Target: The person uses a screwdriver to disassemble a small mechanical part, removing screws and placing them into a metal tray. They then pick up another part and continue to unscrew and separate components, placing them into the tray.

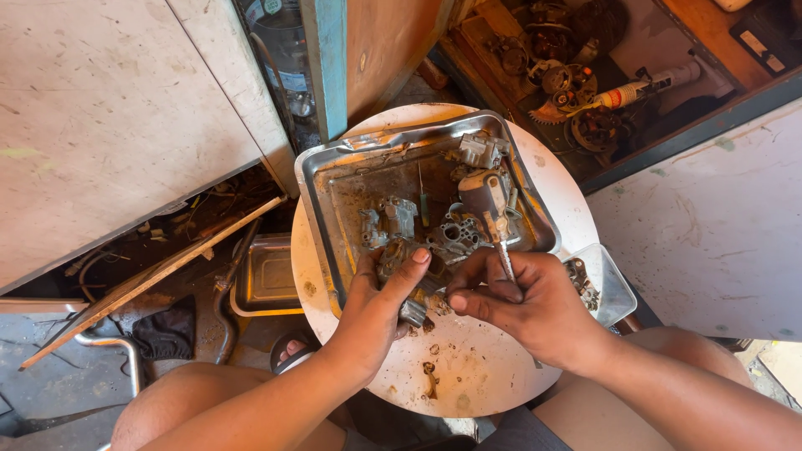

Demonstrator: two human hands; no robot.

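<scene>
You're working a carburetor part (399, 276) at the metal tray's (322, 213) near edge.
Left hand (380, 305) fingers clamping the part over the round tabletop (468, 376); right hand (522, 301) fingers pinching a thin screwdriver (499, 238).

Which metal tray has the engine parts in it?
The big dented tray on the round table; the smaller tray sits lower, left of the table, with nothing visible inside.

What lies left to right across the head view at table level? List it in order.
Black cloth on the floor → small steel tray down beside the table → left hand → right hand → clear plastic container.
</scene>
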